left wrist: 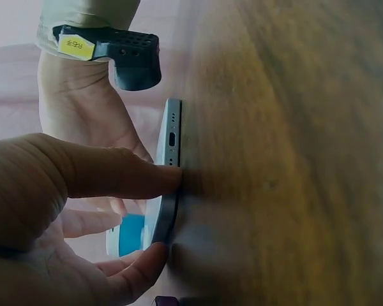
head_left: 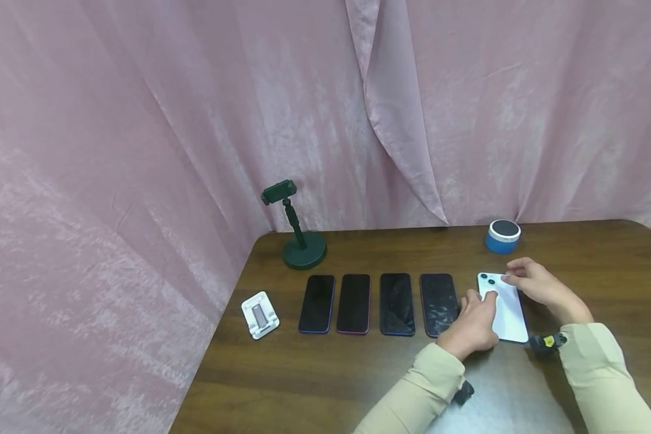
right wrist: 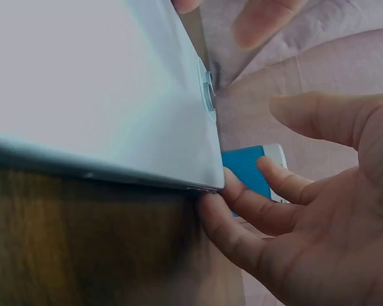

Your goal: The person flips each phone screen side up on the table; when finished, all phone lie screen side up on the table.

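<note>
A white smartphone (head_left: 507,314) lies back up on the table at the right end of a row, its camera lenses at the top left. My left hand (head_left: 473,322) is at its left side. In the left wrist view, thumb and fingers hold the smartphone (left wrist: 172,131) by its edge, near the end with the charging port. My right hand (head_left: 545,289) is at the top right of the smartphone. In the right wrist view, its fingertips (right wrist: 216,207) touch a corner of the phone, while the thumb stays apart from it.
Several dark-screened smartphones (head_left: 354,304) stand in a row to the left. Beyond them are a green phone stand (head_left: 304,250) at the back left and a folded white stand (head_left: 260,314). A blue and white round object (head_left: 503,235) sits near the back edge, before a pink curtain (head_left: 314,120).
</note>
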Motion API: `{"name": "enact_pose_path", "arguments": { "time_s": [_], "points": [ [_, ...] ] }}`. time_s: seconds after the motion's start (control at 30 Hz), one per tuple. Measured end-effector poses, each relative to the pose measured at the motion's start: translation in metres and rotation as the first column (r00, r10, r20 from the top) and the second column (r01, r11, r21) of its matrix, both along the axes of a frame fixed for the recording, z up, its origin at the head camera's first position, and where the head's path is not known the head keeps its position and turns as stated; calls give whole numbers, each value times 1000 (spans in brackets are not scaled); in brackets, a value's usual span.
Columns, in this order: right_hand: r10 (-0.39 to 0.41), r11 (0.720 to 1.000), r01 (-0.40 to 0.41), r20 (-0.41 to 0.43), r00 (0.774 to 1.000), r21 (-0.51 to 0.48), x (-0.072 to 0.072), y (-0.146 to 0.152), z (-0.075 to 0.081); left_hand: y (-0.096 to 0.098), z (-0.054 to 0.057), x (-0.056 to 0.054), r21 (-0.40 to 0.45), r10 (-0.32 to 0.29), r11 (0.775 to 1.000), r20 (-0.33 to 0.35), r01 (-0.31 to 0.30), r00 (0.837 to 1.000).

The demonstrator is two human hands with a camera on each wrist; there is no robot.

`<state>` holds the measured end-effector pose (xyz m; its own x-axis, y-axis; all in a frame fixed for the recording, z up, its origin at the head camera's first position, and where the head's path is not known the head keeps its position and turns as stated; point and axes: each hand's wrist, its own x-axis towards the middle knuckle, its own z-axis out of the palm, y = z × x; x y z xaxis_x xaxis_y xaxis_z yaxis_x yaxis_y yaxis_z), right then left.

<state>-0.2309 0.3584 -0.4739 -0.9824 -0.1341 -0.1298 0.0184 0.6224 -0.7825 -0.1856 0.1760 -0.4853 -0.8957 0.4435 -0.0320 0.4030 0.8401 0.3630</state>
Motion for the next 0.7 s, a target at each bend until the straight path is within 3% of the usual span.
{"name": "enact_pose_path", "arguments": {
  "time_s": [0.23, 0.53, 0.7],
  "points": [
    [30, 994, -24, 56, 998, -103, -1, 1, 7, 1, 1, -1, 26, 14, 1000, 10, -14, 1000],
    [82, 990, -77, 33, 996, -117, 1, 4, 16, -1, -2, -8, 40, -18, 999, 2, 18, 1000],
    [96, 987, -95, -1, 995, -127, 2, 2, 20, -3, 0, -10, 110, 7, 994, 81, -16, 997]
  ]
}}
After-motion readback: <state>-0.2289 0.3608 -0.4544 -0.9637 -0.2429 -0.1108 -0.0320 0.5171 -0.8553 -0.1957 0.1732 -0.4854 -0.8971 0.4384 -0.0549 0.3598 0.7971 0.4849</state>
